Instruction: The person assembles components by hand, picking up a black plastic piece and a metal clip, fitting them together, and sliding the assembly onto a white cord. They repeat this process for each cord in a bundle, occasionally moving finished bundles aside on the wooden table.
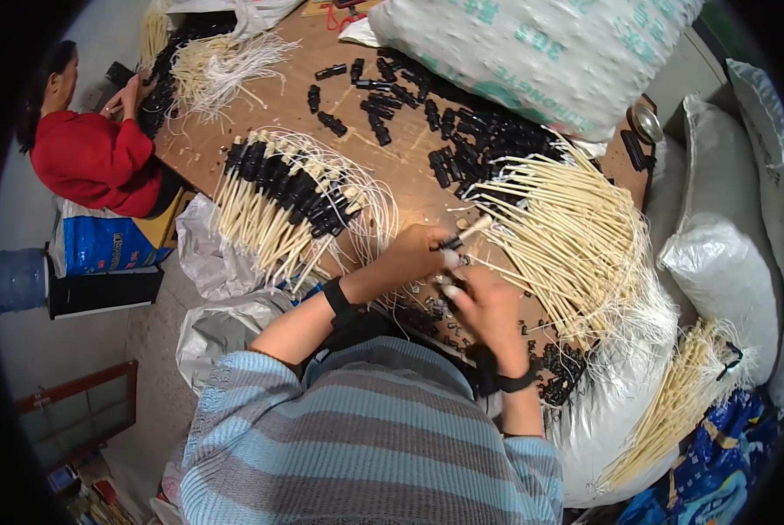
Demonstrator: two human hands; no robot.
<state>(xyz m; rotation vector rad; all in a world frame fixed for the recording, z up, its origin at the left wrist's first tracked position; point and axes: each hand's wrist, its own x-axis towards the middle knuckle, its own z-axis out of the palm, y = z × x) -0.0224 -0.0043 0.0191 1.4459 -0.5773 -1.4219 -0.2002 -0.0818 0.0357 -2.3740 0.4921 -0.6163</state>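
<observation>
My left hand [420,252] is closed around a black plastic piece with a cream sleeve [475,229] sticking out to the upper right. Just below and to the right, my right hand [490,306] is closed, thumb against fingers, a little blurred; what it pinches is hidden. Both hands are over the wooden table near its front edge. To their right spreads a large fan of cream-sleeved wires [558,236] with loose white ends. On the left lies a bundle of cream-sleeved wires with black plastic pieces [287,188] on them.
Loose black plastic cylinders [471,140] are heaped beyond my hands, below a big printed white sack [541,61]. Small metal and black parts [558,372] lie near the front edge. Filled sacks [724,210] stand at right. A person in red [94,166] works at the far left.
</observation>
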